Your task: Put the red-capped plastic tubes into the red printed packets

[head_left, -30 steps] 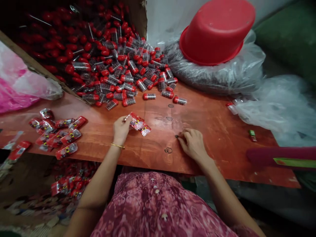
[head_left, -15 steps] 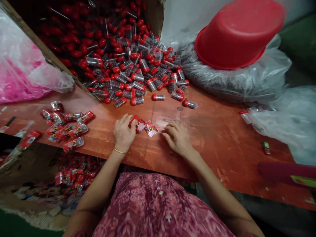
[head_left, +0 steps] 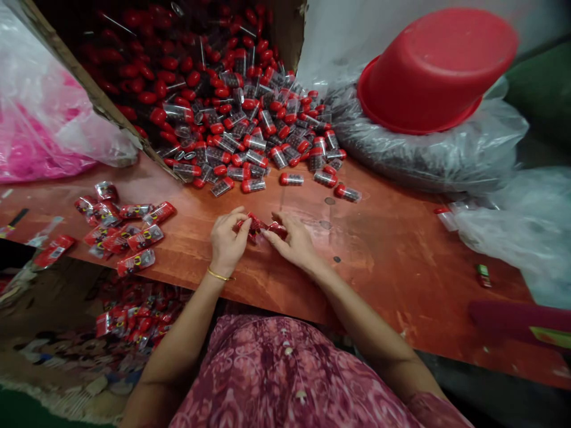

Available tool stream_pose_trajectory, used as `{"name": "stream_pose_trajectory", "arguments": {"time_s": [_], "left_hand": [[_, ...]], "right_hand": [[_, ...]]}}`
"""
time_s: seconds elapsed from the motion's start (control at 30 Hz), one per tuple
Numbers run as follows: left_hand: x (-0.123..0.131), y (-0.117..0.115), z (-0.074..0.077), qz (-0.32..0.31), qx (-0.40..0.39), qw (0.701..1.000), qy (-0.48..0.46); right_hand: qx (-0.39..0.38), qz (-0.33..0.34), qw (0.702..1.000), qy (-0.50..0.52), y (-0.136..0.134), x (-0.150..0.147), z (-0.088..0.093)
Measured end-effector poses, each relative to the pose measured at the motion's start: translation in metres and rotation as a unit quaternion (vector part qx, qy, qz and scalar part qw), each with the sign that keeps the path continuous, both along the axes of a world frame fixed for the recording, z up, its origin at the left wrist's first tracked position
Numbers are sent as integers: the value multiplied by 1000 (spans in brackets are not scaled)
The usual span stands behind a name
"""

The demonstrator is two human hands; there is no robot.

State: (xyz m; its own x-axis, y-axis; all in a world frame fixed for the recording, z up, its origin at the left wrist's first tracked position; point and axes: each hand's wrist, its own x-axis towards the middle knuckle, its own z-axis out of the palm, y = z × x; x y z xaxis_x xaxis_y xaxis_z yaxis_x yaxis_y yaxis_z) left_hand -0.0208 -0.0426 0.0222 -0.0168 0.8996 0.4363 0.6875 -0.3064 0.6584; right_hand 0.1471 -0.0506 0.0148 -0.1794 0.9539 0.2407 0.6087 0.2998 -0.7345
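Observation:
Near the front middle of the table, my left hand [head_left: 228,239] is closed on a red printed wrapper [head_left: 255,223], pinched between thumb and fingers. My right hand [head_left: 292,239] is closed on a second red wrapper [head_left: 277,229], just right of the first. The two wrappers touch or nearly touch between my hands; their exact overlap is hidden by fingers. Beyond them lies a heap of clear tubes with red caps [head_left: 254,142], spilling from a cardboard box [head_left: 98,113]. Left of my hands is a small pile of red wrapped packs [head_left: 118,229].
A red tub [head_left: 439,71] rests upside down on a filled clear bag [head_left: 401,154] at the back right. A pink-filled bag [head_left: 44,131] is at the left. Below the table's front edge, an open box holds red packs [head_left: 143,312]. Clear plastic [head_left: 499,220] lies at the right.
My right hand has moved left and closed on the right wrapper. Both wrappers are now gripped close together. The view has shifted slightly.

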Motion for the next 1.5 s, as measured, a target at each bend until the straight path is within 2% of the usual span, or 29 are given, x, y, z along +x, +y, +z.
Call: {"name": "stream_pose_trajectory", "arguments": {"time_s": [0.13, 0.3, 0.37, 0.43, 0.5, 0.57, 0.63, 0.73, 0.87, 0.97, 1.07, 1.13, 1.2, 1.27, 1.33, 1.43, 1.5], "left_hand": [[7, -6, 17, 13, -14, 999, 31], [20, -9, 24, 30, -59, 994, 88], [25, -10, 23, 27, -81, 995, 44], [32, -10, 20, 16, -119, 990, -71], [41, -12, 17, -14, -185, 958, -219], [52, -14, 14, -50, -263, 902, -339], [63, -17, 13, -53, -317, 848, -421], [75, -18, 16, 4, -348, 789, -507], [79, -11, 19, 27, -377, 743, -553], [74, -3, 20, 36, -386, 748, -539], [72, 1, 20, 41, -383, 771, -507], [73, 0, 21, 35, -392, 773, -498], [76, -2, 19, 29, -400, 771, -496], [79, -6, 15, 25, -398, 776, -490], [82, -9, 9, 25, -387, 789, -477], [83, -14, 2, 20, -366, 815, -449], [82, -17, -1, 5, -352, 828, -436]], "right_hand": [[-90, 34, 985, 143, -6, -7, 3], [-109, -10, 970, 215, -13, -16, -3], [-113, -42, 964, 238, -13, -15, -7], [-117, -77, 956, 257, -11, -12, -9], [-107, -105, 954, 259, -9, -6, -10], [-82, -130, 961, 229, -8, 0, -8], [-52, -145, 971, 184, -7, 4, -6], [-33, -147, 980, 131, -8, 7, -4], [-42, -116, 989, 86, -4, 17, -4], [-28, -136, 990, 16, 19, 47, -2], [23, -226, 964, -138, 54, 98, -1], [-1, -270, 936, -227, 72, 129, -5], [-66, -270, 921, -272, 76, 147, -12], [-69, -238, 924, -292, 65, 146, -16], [-7, -209, 936, -282, 41, 129, -15], [76, -132, 971, -184, 0, 88, -7], [58, -73, 990, -102, -19, 61, -2]]}}
